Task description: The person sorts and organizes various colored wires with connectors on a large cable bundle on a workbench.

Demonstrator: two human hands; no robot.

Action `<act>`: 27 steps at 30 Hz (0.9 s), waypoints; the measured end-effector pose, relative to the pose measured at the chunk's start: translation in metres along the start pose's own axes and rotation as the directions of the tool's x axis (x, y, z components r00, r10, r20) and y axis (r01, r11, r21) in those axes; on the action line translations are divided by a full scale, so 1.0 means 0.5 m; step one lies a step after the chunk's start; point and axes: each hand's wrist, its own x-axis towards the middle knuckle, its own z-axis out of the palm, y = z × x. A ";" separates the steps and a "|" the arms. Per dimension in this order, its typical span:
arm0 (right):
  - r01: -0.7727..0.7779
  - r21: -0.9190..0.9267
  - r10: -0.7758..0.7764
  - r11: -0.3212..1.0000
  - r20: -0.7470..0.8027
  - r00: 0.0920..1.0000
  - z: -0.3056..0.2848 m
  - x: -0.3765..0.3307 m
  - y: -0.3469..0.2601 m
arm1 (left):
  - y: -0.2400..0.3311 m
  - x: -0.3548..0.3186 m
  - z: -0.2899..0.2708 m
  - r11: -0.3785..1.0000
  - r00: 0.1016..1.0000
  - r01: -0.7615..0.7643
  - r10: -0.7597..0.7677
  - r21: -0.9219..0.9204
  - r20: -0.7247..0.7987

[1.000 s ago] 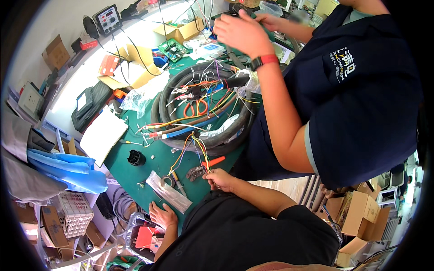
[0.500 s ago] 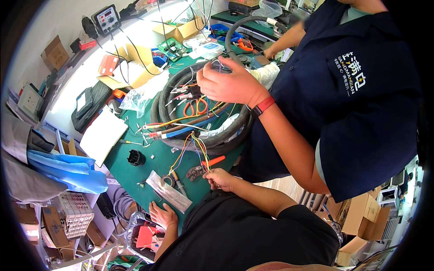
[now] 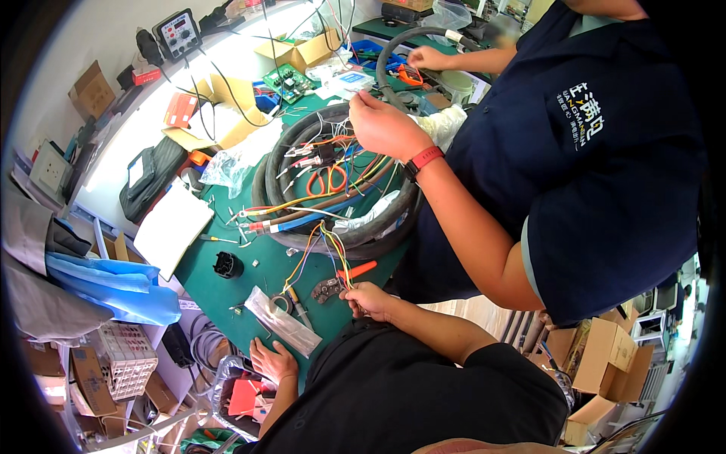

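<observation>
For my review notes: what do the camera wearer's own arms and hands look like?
The left hand and the right hand are ungloved, with no watch or band showing. The person wears a black cloth shirt; its short right sleeve leaves the forearm bare. The left cuff isn't clearly visible.

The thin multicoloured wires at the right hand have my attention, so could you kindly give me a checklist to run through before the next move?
1. Hold on the thin multicoloured wires: ok, they run into the right-hand grip.
2. Ends of the held wires: cannot tell, hidden at that grip.
3. Free left-hand grip: ok, it rests on the green table, nothing visible in it.
4. Wires clear of the orange-handled grey metal hand tool: not ok, they cross its handle in this view.
5. Clear view of the large black cable coil: not ok, a co-worker's bare hand partly covers it.
</observation>
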 end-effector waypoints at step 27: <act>0.004 -0.010 -0.004 1.000 -0.006 1.000 0.002 -0.001 -0.002 | 0.000 0.000 -0.002 1.000 1.000 0.010 -0.010 -0.009 0.008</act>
